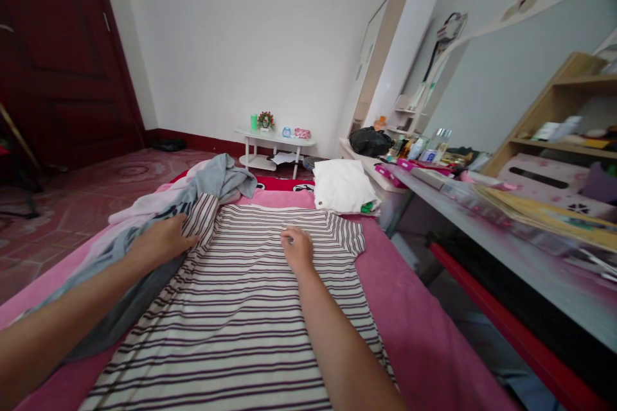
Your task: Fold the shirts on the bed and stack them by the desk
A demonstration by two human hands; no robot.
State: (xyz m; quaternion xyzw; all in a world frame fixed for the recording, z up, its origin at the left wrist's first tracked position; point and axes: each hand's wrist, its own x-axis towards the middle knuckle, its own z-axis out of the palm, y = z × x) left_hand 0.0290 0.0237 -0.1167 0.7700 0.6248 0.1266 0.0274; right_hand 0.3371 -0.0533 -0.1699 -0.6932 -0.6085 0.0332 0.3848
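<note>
Wall (231, 45) fills the background, plain white with a dark red strip along its base. Dark red door (53, 45) at far left, closed. Pink sheet (414, 308) spread out under the clothes. Mirror (544, 58) on the right, scalloped frame; tall white unit (405, 45) stands in the corner past it. Grey worktop (496, 244) runs down the right side, cluttered along the back. Low white stand (241, 133) against the wall, two tiers.

Striped shirt (241, 334) lies on the pink sheet, front and centre, collar end away from the wearer, body fairly flat with shallow creases. Its right-side sleeve is spread out; left-side one is bunched. Grey garment (224, 180) heaped along the shirt's left edge. Folded white cloth (342, 186) just past the right shoulder. Black bag (370, 142) behind that, near some bottles.

Left hand (168, 237): fingers clamped on the bunched sleeve. Right hand (297, 249): on the upper chest, fingers curled; can't tell if fabric is pinched. Hands well apart.

Smallest: potted plant (265, 121) and green cup (254, 121) on the stand.
</note>
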